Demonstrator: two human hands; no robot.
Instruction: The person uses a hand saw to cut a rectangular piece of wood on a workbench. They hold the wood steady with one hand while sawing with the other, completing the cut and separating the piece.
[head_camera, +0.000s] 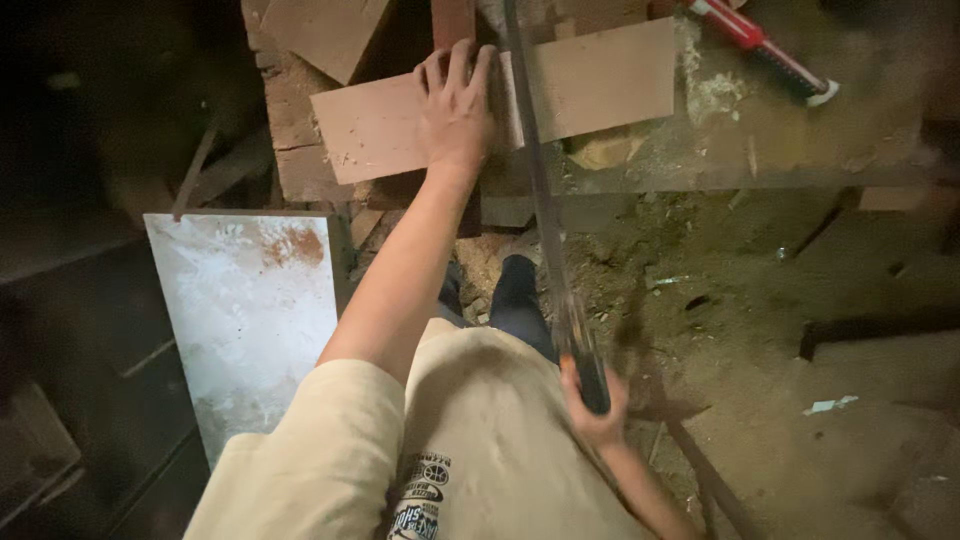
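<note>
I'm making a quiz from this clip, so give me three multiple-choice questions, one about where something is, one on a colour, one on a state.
1. Where does the left hand lie?
A. flat on the wooden board
B. on the pale panel
C. on the floor

2. What colour is the tool on the workbench?
A. green
B. red and white
C. blue

3. How does the right hand stand?
A. open and empty
B. closed on the saw handle
C. pressing the board

Answers: 1 A, fingers spread on the board beside the blade; 2 B, red body with a white tip; 3 B, fingers wrap the dark handle.
</note>
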